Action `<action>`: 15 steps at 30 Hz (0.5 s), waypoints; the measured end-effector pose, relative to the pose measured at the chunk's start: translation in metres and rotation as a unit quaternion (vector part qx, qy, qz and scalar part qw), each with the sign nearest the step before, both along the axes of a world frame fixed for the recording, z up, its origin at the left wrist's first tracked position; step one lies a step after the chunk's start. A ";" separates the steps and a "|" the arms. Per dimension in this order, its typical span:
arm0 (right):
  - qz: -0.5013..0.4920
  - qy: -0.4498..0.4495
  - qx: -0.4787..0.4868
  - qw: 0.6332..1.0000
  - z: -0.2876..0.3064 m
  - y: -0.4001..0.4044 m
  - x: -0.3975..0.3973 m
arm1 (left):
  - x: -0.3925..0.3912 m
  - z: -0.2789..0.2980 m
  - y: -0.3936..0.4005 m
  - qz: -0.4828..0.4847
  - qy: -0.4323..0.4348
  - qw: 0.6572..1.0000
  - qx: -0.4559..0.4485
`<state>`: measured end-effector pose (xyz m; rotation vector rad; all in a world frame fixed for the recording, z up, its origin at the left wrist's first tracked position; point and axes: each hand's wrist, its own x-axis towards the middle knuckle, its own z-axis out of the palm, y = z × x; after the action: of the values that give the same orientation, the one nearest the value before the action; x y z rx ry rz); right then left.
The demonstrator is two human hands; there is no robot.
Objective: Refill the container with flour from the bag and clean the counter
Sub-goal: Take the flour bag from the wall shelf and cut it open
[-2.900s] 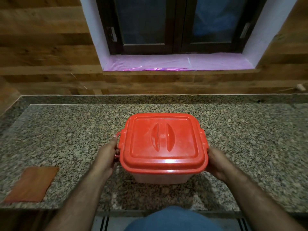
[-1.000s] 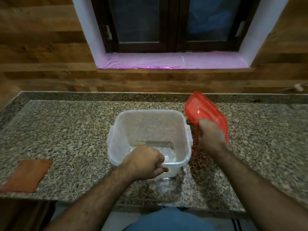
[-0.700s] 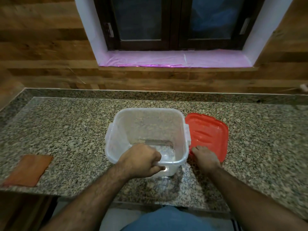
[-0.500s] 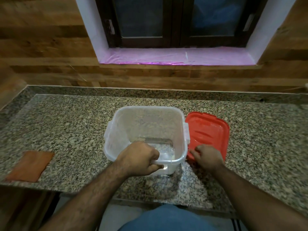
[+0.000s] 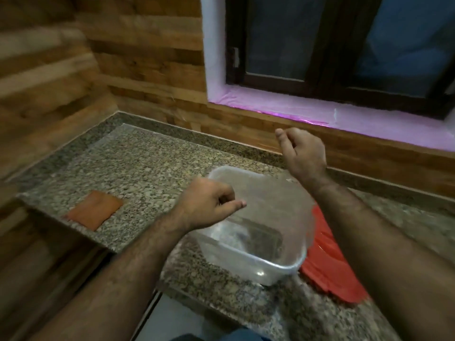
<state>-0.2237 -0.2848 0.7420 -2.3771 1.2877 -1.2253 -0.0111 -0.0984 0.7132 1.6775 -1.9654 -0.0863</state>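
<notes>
arms: bare, hairy, no sleeves | lap: blue garment (image 5: 236, 337)

On the counter (image 5: 147, 163), the lid (image 5: 327, 264) lies just right of the container (image 5: 258, 244), the cloth (image 5: 94, 212) well left.

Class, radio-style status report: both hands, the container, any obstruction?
Left hand and right hand empty, raised above container. Container open, no flour seen. Red lid beside it on counter. No bag visible.
</notes>
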 end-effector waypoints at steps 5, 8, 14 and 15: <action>0.097 0.019 -0.048 0.994 0.083 -0.001 0.119 | 0.080 0.060 0.014 0.126 -0.010 0.988 -0.090; 0.139 0.055 -0.080 0.986 0.135 0.002 0.199 | 0.144 0.109 0.021 0.186 0.002 0.973 -0.133; 0.182 0.120 -0.137 0.966 0.246 0.000 0.376 | 0.299 0.231 0.028 0.280 -0.011 0.925 -0.255; 0.185 0.131 -0.150 0.962 0.265 -0.001 0.407 | 0.329 0.252 0.028 0.297 -0.014 0.916 -0.271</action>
<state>0.1829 -0.2858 1.0070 -2.9043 0.6913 -1.0788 0.3180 -0.0703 0.9647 1.7905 -1.2447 0.6479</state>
